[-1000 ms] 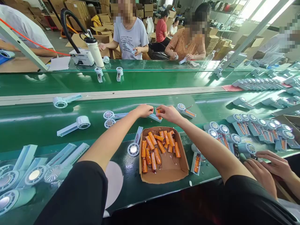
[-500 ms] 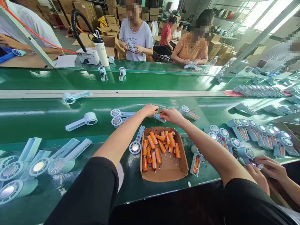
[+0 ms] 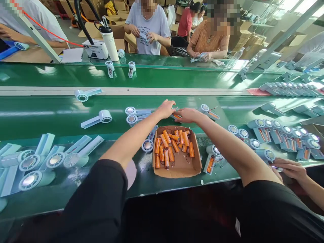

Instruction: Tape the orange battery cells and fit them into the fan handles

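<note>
Green belts stretch across the workshop, strewn with pale blue fan shells. Just beyond the cardboard tray (image 3: 177, 167) of orange batteries, my left hand (image 3: 165, 108) and right hand (image 3: 186, 115) pinch 1 fan handle (image 3: 175, 116) between them, an orange battery seated in it.

One cardboard tray (image 3: 177, 168) holds roughly fourteen orange battery cells (image 3: 174, 145); the pile overlaps, so the count is approximate. Two white fan units (image 3: 120, 71) stand upright on the far belt. Two lie singly on the near belt's left stretch (image 3: 94, 119), and two more lie side by side (image 3: 136, 114) near the person's left hand (image 3: 165, 108). Four people (image 3: 149, 27) are visible across the line. One white bottle (image 3: 111, 40) stands there.
</note>
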